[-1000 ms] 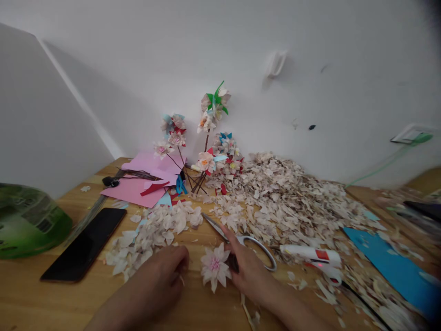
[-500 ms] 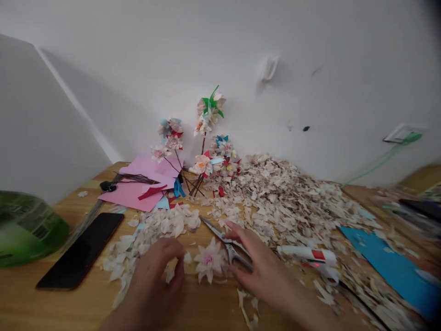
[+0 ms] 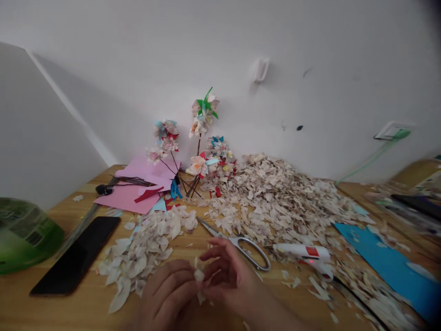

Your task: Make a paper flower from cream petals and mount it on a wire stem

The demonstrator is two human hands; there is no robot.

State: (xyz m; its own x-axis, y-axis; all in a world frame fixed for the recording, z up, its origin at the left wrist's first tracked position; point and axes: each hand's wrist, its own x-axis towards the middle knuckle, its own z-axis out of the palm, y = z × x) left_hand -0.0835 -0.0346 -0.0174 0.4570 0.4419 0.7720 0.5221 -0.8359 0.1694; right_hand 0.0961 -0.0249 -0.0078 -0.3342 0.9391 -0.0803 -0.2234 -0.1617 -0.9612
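Both hands pinch a small pale petal at 6 o'clock on the table.

Left hand (image 3: 170,294) and right hand (image 3: 229,285) meet fingertip to fingertip, fingers curled and gripping the petal (image 3: 199,276) between them (most of it is hidden, so shape is unclear). Scissors (image 3: 237,242) lie closed on the table (image 3: 51,303) just past the right hand, toward 1 o'clock, not touched. Glue gun (image 3: 305,255) rests at 3 o'clock, near the scissor handles. Loose petal pile (image 3: 148,248) sits at 10 o'clock, just beside the left hand; phone (image 3: 77,259) lies further out at 9 o'clock. Big scrap heap (image 3: 282,202) fills 1 to 2 o'clock. Finished flowers (image 3: 203,138) stand at 12 o'clock against the wall, pink paper (image 3: 134,193) at 11 o'clock, blue sheet (image 3: 382,262) far out at 3 o'clock.
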